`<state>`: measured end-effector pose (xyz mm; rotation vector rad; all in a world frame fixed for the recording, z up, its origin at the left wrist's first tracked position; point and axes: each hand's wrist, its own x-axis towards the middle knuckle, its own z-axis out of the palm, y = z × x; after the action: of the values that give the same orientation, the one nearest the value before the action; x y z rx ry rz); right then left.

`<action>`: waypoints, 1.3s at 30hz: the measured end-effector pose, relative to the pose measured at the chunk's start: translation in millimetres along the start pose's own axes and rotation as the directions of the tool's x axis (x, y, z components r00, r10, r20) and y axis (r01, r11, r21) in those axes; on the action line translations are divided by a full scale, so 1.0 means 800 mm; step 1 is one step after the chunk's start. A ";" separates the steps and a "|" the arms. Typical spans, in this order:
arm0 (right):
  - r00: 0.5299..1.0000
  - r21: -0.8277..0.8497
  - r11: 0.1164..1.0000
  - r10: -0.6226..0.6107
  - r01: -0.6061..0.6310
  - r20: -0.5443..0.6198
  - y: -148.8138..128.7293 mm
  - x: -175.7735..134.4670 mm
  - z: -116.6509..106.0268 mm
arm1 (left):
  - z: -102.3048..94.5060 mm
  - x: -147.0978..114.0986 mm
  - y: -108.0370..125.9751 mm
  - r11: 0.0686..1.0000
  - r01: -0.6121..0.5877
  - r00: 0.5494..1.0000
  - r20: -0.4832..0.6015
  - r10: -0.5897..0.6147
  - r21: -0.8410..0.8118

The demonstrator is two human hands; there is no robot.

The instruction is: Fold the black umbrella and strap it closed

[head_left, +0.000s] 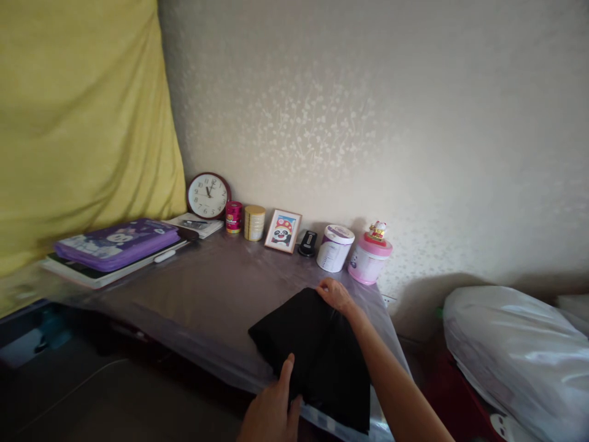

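Observation:
A folded black cloth [306, 337] lies at the near right corner of the table, its lower part reaching over the front edge. My right hand [335, 294] is closed on its far edge, fingers bent around the fabric. At the near left side of the cloth, my left hand [273, 405] grips its edge, with the thumb on top and the other fingers lower down, partly hidden. What kind of cloth piece this is, I cannot make out.
Along the wall on the table [207, 288] stand a clock [209, 195], a pink can [234, 217], a yellow tin [254, 223], a panda picture frame [283, 231], a black object [308, 244], a white tub [335, 248] and a pink tub [369, 258]. A purple case [117, 242] lies left; a plastic-wrapped bundle [515, 350] sits right.

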<state>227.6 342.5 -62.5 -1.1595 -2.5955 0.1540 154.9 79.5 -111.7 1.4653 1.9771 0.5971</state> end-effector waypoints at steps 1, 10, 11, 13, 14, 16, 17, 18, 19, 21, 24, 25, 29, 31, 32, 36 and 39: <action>1.000 0.009 1.000 0.003 -0.003 -0.001 0.000 0.001 0.001 | 0.000 0.000 0.000 1.000 0.004 1.000 0.003 -0.004 0.001; 0.994 0.006 0.999 0.047 -0.047 -0.103 -0.006 -0.013 -0.003 | 0.001 0.002 -0.003 1.000 -0.016 1.000 -0.007 0.016 -0.010; 0.994 0.013 1.000 0.011 -0.009 -0.107 -0.009 -0.018 -0.004 | 0.001 0.002 -0.004 1.000 -0.016 1.000 -0.003 0.016 0.000; 0.988 0.028 0.990 -0.136 0.139 -0.072 -0.015 -0.029 -0.003 | 0.001 0.002 -0.004 1.000 -0.018 1.000 -0.004 0.018 0.017; 0.976 0.028 0.977 -0.211 0.213 -0.046 -0.016 -0.033 -0.001 | 0.001 0.002 -0.003 1.000 -0.021 1.000 -0.011 0.022 0.022; 0.958 0.006 0.958 -0.287 0.287 -0.022 -0.013 -0.039 0.000 | 0.001 0.000 -0.003 0.999 -0.027 0.999 -0.031 0.027 0.022; 0.961 -0.017 0.961 -0.276 0.276 -0.032 -0.009 -0.042 0.000 | 0.000 -0.001 -0.002 1.000 -0.025 0.999 -0.039 0.025 0.017; 0.970 -0.037 0.972 -0.236 0.234 -0.057 -0.004 -0.044 -0.003 | -0.001 -0.002 -0.002 1.000 -0.021 0.999 -0.042 0.021 0.009; 0.977 -0.046 0.981 -0.192 0.188 -0.094 0.002 -0.046 -0.006 | -0.001 -0.003 -0.002 1.000 -0.016 0.999 -0.042 0.016 0.002; 0.978 -0.028 0.990 -0.141 0.138 -0.155 0.017 -0.057 -0.017 | -0.001 -0.003 -0.002 1.000 -0.007 0.999 -0.036 0.007 -0.006; 0.970 0.009 0.991 -0.130 0.134 -0.206 0.041 -0.091 -0.033 | 0.001 -0.001 -0.004 1.000 -0.018 0.999 -0.047 0.018 -0.005; 0.968 -0.007 0.991 -0.130 0.132 -0.213 0.049 -0.106 -0.037 | 0.002 0.000 -0.005 1.000 -0.021 0.998 -0.053 0.020 -0.004; 0.975 -0.048 0.991 -0.134 0.127 -0.176 0.070 -0.172 -0.038 | 0.005 0.000 -0.007 1.000 -0.021 0.997 -0.070 0.021 -0.010; 0.976 -0.023 0.988 -0.153 0.151 -0.154 0.072 -0.198 -0.034 | 0.006 -0.001 -0.007 1.000 -0.020 0.996 -0.083 0.019 -0.013; 0.975 -0.009 0.986 -0.165 0.165 -0.152 0.071 -0.207 -0.031 | 0.005 -0.001 -0.007 1.000 -0.021 0.996 -0.088 0.020 -0.014; 0.960 0.059 0.971 -0.218 0.231 -0.174 0.055 -0.229 -0.026 | 0.004 -0.001 -0.007 0.999 -0.034 0.995 -0.100 0.030 -0.036; 0.946 0.115 0.950 -0.266 0.290 -0.188 0.042 -0.231 -0.028 | 0.001 -0.001 -0.009 0.995 -0.030 0.995 -0.101 0.021 -0.092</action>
<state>374.9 227.4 -89.4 -0.7133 -2.5166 0.1668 150.9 76.5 -116.9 1.4305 1.9797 0.7775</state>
